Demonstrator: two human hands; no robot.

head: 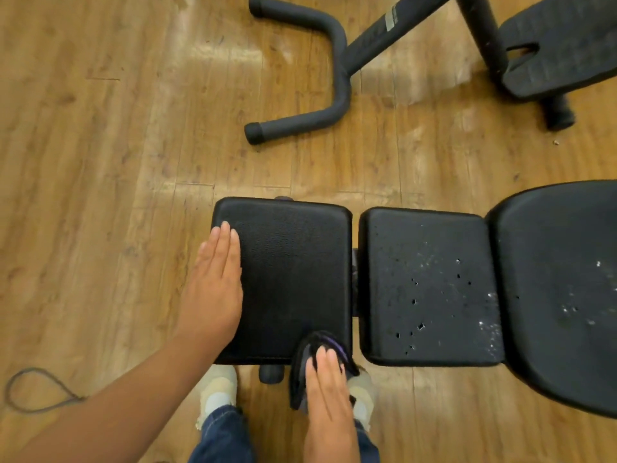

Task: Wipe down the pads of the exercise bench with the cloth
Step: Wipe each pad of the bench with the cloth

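The exercise bench has three black pads in a row. The left pad point(293, 262) looks clean and dark. The middle pad point(430, 279) is speckled with white marks and small holes. The large right pad point(561, 279) carries a few white specks. My left hand point(213, 285) lies flat, fingers together, on the left pad's left edge. My right hand point(329, 392) presses a dark cloth point(302, 372) with a purple edge against the near right corner of the left pad; part of the cloth hangs over the front edge.
Wooden plank floor all around. A black curved tube frame point(330, 71) lies on the floor beyond the bench. Another black pad on a post point(561, 45) is at the top right. A grey cord loop point(30, 392) lies at the lower left. My shoes point(218, 389) stand against the bench's near side.
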